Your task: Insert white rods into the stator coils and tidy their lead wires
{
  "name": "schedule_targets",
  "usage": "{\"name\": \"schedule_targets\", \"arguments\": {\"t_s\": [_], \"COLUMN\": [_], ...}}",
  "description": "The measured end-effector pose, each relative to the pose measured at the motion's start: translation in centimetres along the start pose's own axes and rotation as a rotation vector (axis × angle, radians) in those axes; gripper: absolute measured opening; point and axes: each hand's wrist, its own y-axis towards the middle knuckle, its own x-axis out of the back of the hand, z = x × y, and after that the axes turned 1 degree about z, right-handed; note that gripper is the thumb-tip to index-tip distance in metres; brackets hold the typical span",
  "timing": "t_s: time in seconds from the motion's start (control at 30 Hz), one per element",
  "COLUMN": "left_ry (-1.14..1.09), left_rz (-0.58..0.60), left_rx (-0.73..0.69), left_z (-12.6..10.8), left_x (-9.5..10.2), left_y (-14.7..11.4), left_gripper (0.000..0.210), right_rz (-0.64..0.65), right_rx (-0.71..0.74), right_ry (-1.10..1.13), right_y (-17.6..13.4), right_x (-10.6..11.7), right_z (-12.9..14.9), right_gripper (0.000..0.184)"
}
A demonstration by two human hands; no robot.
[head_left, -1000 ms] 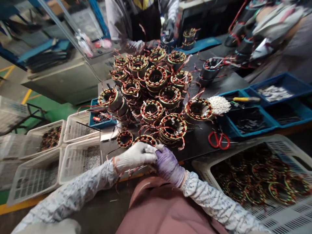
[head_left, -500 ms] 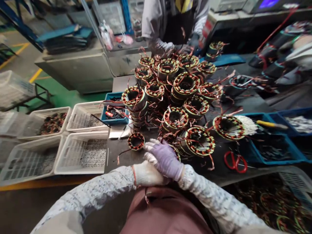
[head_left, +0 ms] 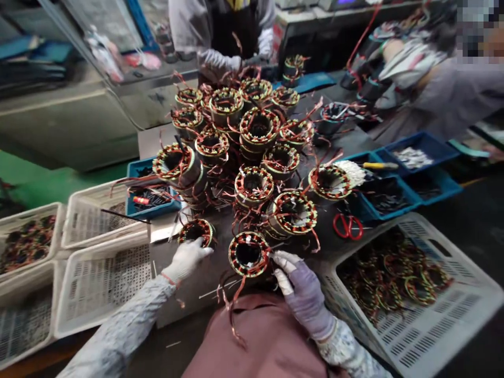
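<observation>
My left hand (head_left: 187,260), in a white knit glove, grips the near rim of a small wire-wound motor stator (head_left: 196,232), its fingertips over the ring. The thumb points right. My right hand (head_left: 305,294), in a purple glove with pale fingertips, has its curled fingers against the right side of another stator (head_left: 249,255). That ring stands upright near the table edge, its copper-coloured leads hanging towards my apron (head_left: 255,341). The far side of the right-hand grip is hidden. Beyond both hands stand stacked stators (head_left: 254,184) with red, black and yellow-green windings.
Red scissors (head_left: 348,227) lie right of the stacks, by blue bins (head_left: 388,197) of small parts. A crate of stators (head_left: 452,336) sits at lower right. White baskets (head_left: 102,294) and a blue tray (head_left: 147,207) flank the left. Co-workers (head_left: 228,37) work opposite and at right.
My hands, which were together, have parted: the left went to the small stator, the right to the side of another stator now standing nearer me. The view has swung right.
</observation>
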Motion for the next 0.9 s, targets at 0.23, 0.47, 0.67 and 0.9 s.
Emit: {"name": "schedule_targets", "arguments": {"t_s": [0.23,0.47,0.67,0.9], "left_ry": [-0.073,-0.209,0.122,0.080], "left_rz": [-0.059,-0.407,-0.344,-0.025], "left_rx": [0.141,0.052,-0.422,-0.179], "left_z": [-0.5,-2.4,-7.9,-11.8], "left_x": [-0.3,1.2,3.7,4.4], "left_y": [4.7,0.9,1.8,4.8], "left_gripper": [0.032,0.031,0.051,0.020], "right_rz": [0.176,0.225,0.103,0.349], "right_rx": [0.031,-0.076,0.276,0.268], "right_ry": [-0.235,-0.154,0.039,-0.212], "right_y": [3.0,5.7,2.3,2.1], "right_x": [-2.0,-5.8,-1.3,0.1], "right_z": [0.5,0.6,-1.3,-4.9], "right_gripper": [0.023,0.012,0.021,0.047]}}
